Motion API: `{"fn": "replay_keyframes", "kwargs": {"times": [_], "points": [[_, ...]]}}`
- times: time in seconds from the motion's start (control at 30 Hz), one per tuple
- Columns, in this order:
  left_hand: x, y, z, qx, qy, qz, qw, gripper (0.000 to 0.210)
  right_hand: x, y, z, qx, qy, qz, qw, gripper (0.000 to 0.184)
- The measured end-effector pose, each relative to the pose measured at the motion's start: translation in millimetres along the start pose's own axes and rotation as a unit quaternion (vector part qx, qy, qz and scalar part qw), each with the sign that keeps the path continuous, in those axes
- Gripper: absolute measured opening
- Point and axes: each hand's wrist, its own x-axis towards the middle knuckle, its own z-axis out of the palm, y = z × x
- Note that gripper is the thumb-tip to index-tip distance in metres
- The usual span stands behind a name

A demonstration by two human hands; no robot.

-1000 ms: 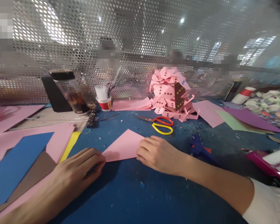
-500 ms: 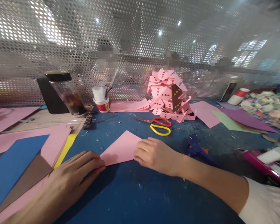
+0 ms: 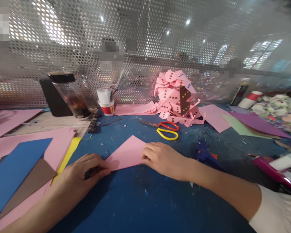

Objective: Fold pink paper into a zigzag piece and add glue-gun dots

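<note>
A folded piece of pink paper [image 3: 128,153] lies on the blue tabletop between my hands, its pointed top corner facing away from me. My left hand [image 3: 87,170] pinches the paper's left corner with thumb and fingertips. Something small and dark shows within that hand's curled fingers; I cannot make out what it is. At the right corner, the curled fingers of my right hand [image 3: 161,160] close on the paper's edge and hide that end. Just beyond the paper rest scissors [image 3: 168,130] with red and yellow handles.
Paper sheets [image 3: 16,174] cover the left side. Behind stand a dark-lidded jar [image 3: 72,97], a paper cup [image 3: 107,108] and a pile of pink folded pieces [image 3: 172,100]. A blue glue gun [image 3: 205,152] and a magenta object [image 3: 269,170] lie at right. A perforated metal panel [image 3: 140,77] closes the back.
My left hand's fingers have curled and lifted a little, exposing the dark item inside. My right hand has shifted very slightly right along the paper's edge. The view has moved a little.
</note>
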Motion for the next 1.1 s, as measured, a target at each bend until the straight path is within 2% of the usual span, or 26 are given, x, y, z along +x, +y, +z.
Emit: {"fn": "replay_keyframes", "kwargs": {"times": [0.17,0.37,0.63,1.1], "points": [[1.8,-0.1,2.2,-0.013,0.026,-0.029,0.999,0.033,0.9,3.1,0.3,0.04,0.004,0.04,0.998,0.016],[3.0,-0.8,-0.5,-0.006,0.008,-0.029,1.0,0.032,0.6,2.4,-8.0,0.079,-0.012,0.072,0.994,0.013],[3.0,3.2,-3.6,-0.021,0.025,-0.053,0.998,0.036,-0.2,4.6,-10.5,0.092,-0.028,0.09,0.991,0.012],[2.9,-2.5,-5.3,-0.013,0.006,-0.067,0.998,0.031,-0.9,5.4,-12.7,0.101,-0.036,0.109,0.988,0.015]]}}
